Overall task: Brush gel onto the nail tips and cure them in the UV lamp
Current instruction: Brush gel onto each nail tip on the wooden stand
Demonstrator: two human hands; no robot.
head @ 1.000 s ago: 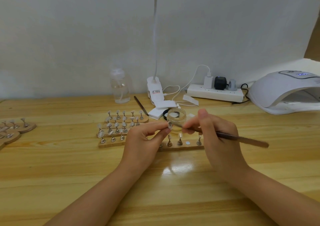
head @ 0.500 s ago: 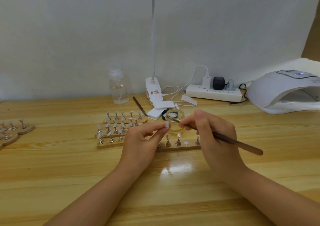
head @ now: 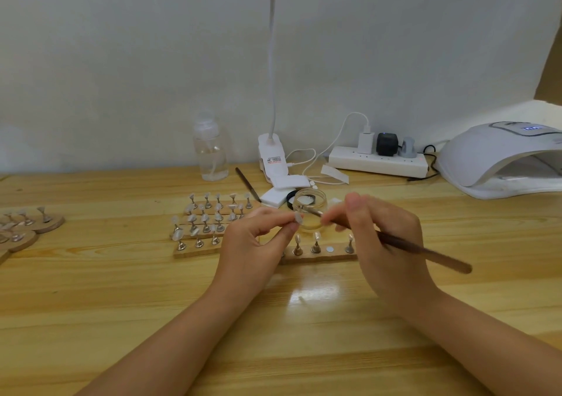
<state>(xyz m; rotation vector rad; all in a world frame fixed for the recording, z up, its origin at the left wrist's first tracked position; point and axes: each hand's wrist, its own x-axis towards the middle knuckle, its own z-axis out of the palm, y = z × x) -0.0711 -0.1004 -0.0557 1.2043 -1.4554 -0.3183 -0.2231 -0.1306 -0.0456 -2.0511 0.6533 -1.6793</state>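
From the head cam, the left hand [head: 252, 243] is pinching a single nail tip [head: 298, 217] between thumb and fingers, and the right hand [head: 386, 243] is curled around a brown brush [head: 425, 251] with its bristle end right at that tip, both just in front of the little glass gel jar [head: 310, 207]. On the desk [head: 121, 289] below the hands sits a wooden strip [head: 322, 255] with a few tips on metal stands, more strips of tips [head: 209, 222] are off to the left, and the white UV lamp [head: 498, 158] is at the far right, well apart from the hands.

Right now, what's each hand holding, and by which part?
Left hand pinches a nail tip, apparently by its stand, largely hidden. Right hand grips the brush on the handle's front part, behind the bristles.
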